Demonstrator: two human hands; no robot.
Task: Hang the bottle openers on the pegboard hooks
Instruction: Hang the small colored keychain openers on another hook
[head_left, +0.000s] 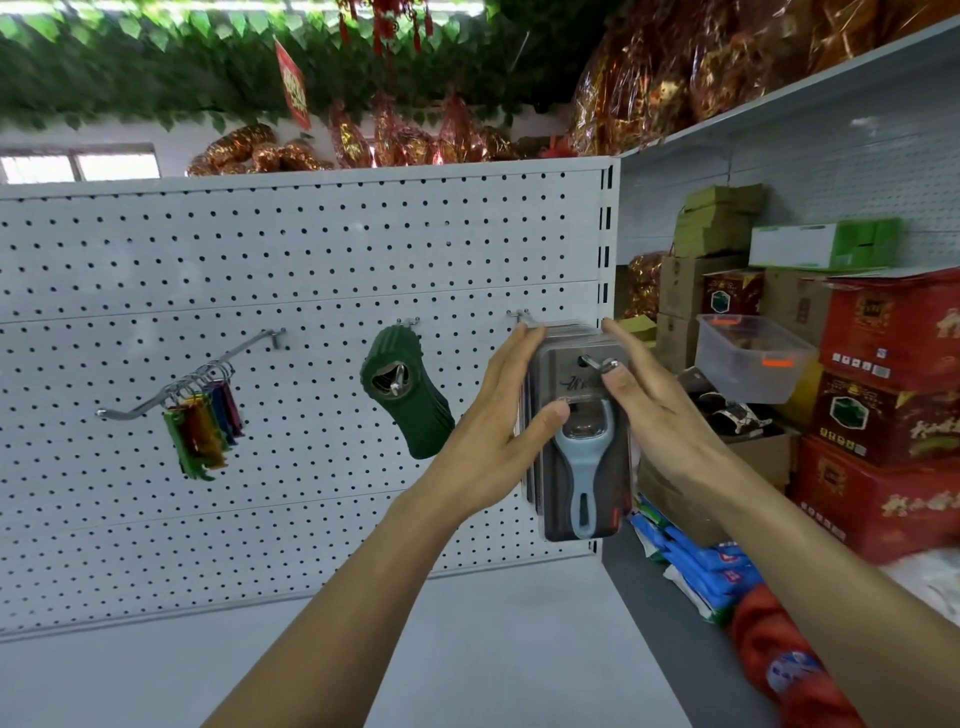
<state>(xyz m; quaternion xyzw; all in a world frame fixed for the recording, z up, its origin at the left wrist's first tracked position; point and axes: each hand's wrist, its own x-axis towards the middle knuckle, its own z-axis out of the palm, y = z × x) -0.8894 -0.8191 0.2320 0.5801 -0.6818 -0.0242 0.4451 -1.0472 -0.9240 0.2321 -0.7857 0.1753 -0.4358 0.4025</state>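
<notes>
While the stack of carded bottle openers (582, 431) sits threaded on the right-hand pegboard hook (597, 362), both hands steady it. The stack lies at about 3 o'clock from the green bottle openers (402, 392), close to the pegboard's (260, 260) right edge. Its front card shows a grey-blue opener under clear plastic, with the hook's tip projecting through the punched hole near the top.

The left hand (511, 415) presses the stack's left side, fingers extended along the edge and thumb laid across the card face. The right hand (644, 405) holds the right side, its thumb by the hook tip; the other fingers (621, 338) reach behind the pack.

Assessment: the cards appear stiff but thin, the blister glossy and likely slippery, and the bundle moderately heavy. Holding by both side edges near the hang hole seems soundest, since the hole could tear under a skewed load.

At 9 o'clock, coloured keyring openers (205, 426) hang from a longer hook (192, 379). Red cartons (883, 332) stand on shelving at the right.
</notes>
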